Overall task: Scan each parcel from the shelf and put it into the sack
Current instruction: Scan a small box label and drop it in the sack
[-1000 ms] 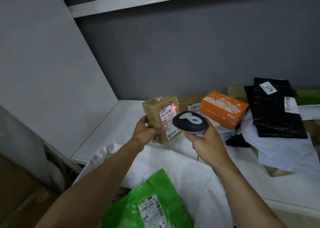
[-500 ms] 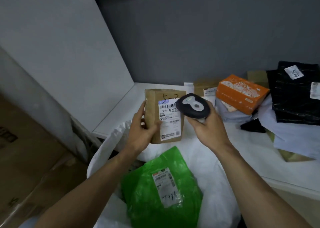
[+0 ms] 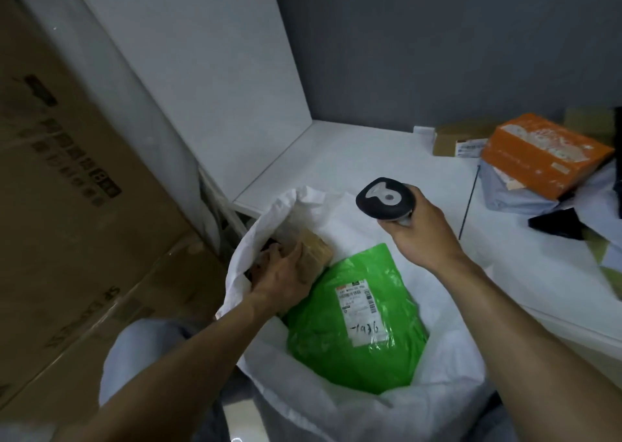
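Observation:
The white sack point(image 3: 437, 404) stands open below the shelf edge. Inside it lies a green parcel point(image 3: 356, 320) with a white label. My left hand point(image 3: 286, 276) reaches into the sack's left side and grips the brown cardboard parcel point(image 3: 314, 244), which sits low beside the green one. My right hand point(image 3: 420, 233) holds the black and grey scanner point(image 3: 385, 199) above the sack's far rim. On the white shelf point(image 3: 353, 152), at the right, lie an orange box point(image 3: 542, 152), a small brown box point(image 3: 457, 138) and grey bags point(image 3: 515, 196).
Big cardboard cartons point(image 3: 67, 206) stand to the left of the sack. A white side panel point(image 3: 202, 71) and a grey back wall point(image 3: 437, 38) close the shelf bay. A thin black cable point(image 3: 469, 202) runs across the shelf near the scanner.
My left hand has carried the brown parcel from in front of the scanner down into the sack. The view has tilted down and left; the scanner has stayed above the sack.

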